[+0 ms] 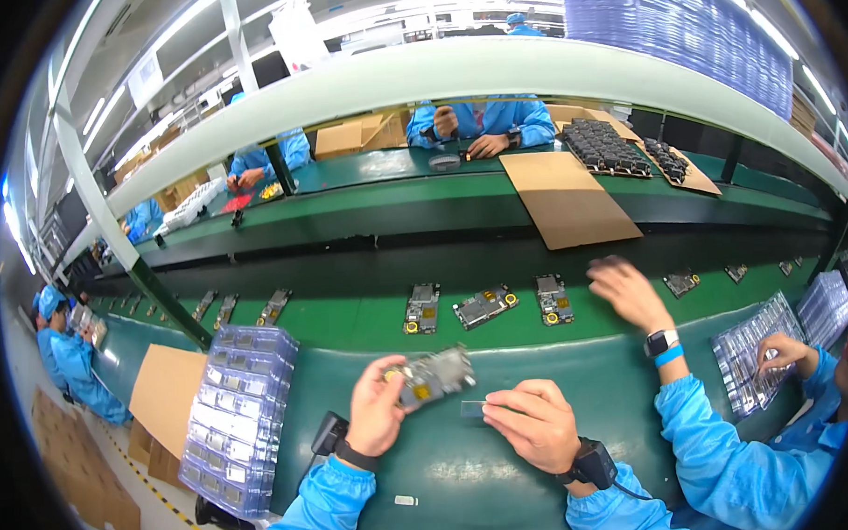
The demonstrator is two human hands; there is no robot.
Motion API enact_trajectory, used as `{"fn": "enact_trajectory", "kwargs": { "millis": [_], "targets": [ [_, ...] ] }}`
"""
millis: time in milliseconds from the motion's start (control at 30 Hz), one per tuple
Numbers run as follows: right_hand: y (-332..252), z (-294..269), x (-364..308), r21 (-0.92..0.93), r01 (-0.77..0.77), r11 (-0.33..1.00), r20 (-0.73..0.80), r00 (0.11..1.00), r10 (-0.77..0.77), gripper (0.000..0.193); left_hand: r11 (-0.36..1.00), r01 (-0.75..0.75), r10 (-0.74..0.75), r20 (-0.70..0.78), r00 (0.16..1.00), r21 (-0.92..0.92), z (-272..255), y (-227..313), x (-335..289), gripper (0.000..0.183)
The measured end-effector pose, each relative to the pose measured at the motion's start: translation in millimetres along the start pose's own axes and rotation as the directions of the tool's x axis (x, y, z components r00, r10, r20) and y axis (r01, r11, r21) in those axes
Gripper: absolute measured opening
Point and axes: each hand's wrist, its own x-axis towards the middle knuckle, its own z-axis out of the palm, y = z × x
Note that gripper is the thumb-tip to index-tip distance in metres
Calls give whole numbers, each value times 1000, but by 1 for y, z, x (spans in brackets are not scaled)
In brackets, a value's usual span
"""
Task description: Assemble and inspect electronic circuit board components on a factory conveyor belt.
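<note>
The green conveyor belt runs across the bench from nine o'clock to three o'clock, carrying a row of circuit boards at twelve o'clock of the person's hands; a neighbour's hand reaches over it at two o'clock, so two reaches could collide there. At nine o'clock a tall stack of clear plastic trays stands at the bench edge, and an elbow swing could probably topple it to the floor. The left hand pinches a circuit board by one end, fingers closed on it, the board held tilted above the dark green bench top; with so small a grip it may slip and drop, or fingers may smear its gold contacts. The right hand lies loosely curled, fingertips on a small dark flat part at its nine o'clock, just beneath the board; that part could slide off or be mislaid.
</note>
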Motion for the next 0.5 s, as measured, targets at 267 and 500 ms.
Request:
{"fn": "enact_trajectory", "kwargs": {
  "millis": [267,500],
  "targets": [
    [-11,-6,-1,6,-41,999,106,994,40,32,974,226,-221,249,943,9,33,-1,-43,33],
    [-13,-5,-4,56,-111,992,190,977,99,33,962,273,-262,246,933,-9,44,-1,-54,39]
  ]
}}
